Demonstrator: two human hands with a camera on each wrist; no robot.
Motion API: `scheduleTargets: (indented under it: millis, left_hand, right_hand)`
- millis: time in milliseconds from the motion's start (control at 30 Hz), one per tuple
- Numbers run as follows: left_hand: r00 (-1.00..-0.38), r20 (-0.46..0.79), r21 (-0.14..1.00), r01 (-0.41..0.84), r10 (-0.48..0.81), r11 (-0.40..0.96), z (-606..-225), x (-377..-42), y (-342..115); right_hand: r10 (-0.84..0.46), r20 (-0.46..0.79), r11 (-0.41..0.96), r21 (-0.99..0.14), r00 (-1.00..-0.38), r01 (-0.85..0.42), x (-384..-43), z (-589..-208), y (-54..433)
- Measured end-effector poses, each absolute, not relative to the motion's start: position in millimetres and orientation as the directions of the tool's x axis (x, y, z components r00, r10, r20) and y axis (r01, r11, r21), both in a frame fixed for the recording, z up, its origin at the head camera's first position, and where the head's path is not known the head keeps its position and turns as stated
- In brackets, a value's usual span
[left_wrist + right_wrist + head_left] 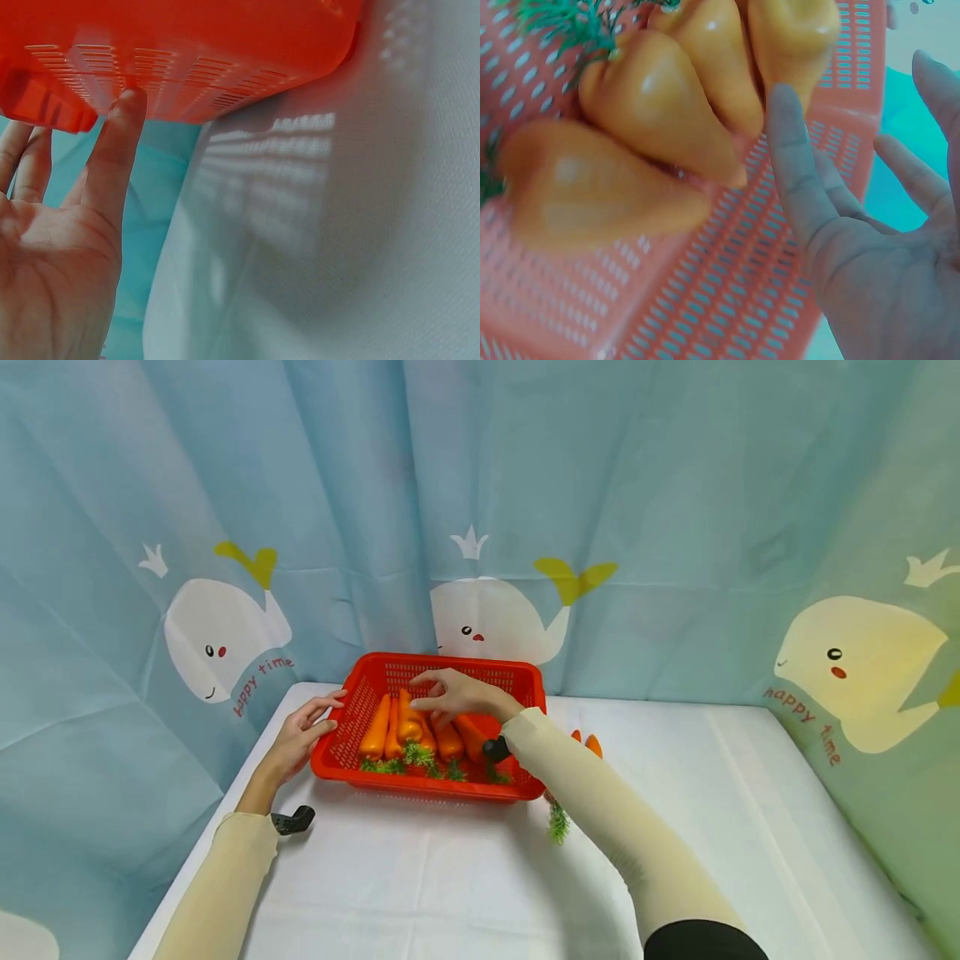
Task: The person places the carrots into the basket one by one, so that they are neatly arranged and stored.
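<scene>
A red perforated plastic basket (427, 787) stands on the white table, holding several orange carrots (375, 732) with green tops (415, 753). My left hand (296, 739) rests at the basket's left end, its fingers fairly straight; the left wrist view shows one fingertip against the slotted wall (180, 64). Over the carrots hovers my right hand (459, 692), fingers spread and loosely bent. In the right wrist view, one digit of that hand (885, 262) lies at a carrot (793, 34), and nothing is gripped. Whether it presses the carrot I cannot tell.
To the right of the basket lie more carrots (594, 745), partly hidden by my right forearm, with a green top (557, 823) showing. A blue curtain (480, 460) with whale prints hangs behind the white table (450, 877).
</scene>
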State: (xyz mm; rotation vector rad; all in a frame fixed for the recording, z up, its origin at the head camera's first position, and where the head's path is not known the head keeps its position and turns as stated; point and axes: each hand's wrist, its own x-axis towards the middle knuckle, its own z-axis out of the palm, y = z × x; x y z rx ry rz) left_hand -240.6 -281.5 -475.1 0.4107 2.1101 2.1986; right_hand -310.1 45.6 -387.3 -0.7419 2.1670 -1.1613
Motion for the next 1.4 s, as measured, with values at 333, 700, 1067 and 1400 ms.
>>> scheduleTargets:
  millis: [333, 700, 1067, 1400]
  left_hand:
    - [-0.963, 0.144, 0.988, 0.128, 0.230, -0.083, -478, -237, -284]
    - [-0.966, 0.134, 0.990, 0.121, 0.220, -0.074, -478, -237, -285]
    - [-0.963, 0.135, 0.990, 0.120, 0.235, -0.080, -477, -237, -284]
    - [-0.962, 0.140, 0.989, 0.124, 0.234, -0.081, -474, -239, -281]
  right_hand:
    - [-0.703, -0.189, 0.524, -0.789, -0.685, -0.320, -297, -363, 78]
    - [-0.714, -0.052, 0.522, -0.704, -0.698, -0.481, -284, -347, 122]
    - [-0.693, 0.046, 0.412, -0.793, -0.719, -0.448, -258, -338, 180]
    - [-0.584, 0.022, 0.435, -0.835, -0.811, -0.336, -241, -336, 245]
